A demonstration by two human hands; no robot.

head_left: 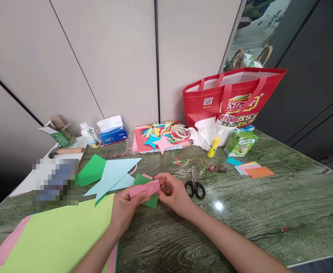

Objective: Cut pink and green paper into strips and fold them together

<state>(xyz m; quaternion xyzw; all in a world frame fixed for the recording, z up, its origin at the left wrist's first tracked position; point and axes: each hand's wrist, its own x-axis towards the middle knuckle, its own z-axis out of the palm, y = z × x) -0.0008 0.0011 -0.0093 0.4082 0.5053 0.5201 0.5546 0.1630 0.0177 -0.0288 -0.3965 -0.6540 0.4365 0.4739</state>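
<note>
A folded strip of pink paper (147, 189) is held up between my two hands over the table. My left hand (126, 206) pinches its left end, thumb on the front face. At the right end, my right hand (173, 191) grips the edge with thumb and fingertips. Behind the strip lies a green paper piece (152, 202), partly covered by it. Black-handled scissors (194, 185) rest just right of my right hand, points away from me. Light blue paper (116, 172) and a green paper sheet (92, 170) lie beyond my left hand.
A stack of large sheets, yellow-green (66, 231) on top, fills the left front. Orange paper (260, 172) and other slips lie right, near a glue stick (213, 147) and green carton (241, 144). Behind stand a red bag (200, 108), white mug (224, 131) and blue tissue box (113, 134).
</note>
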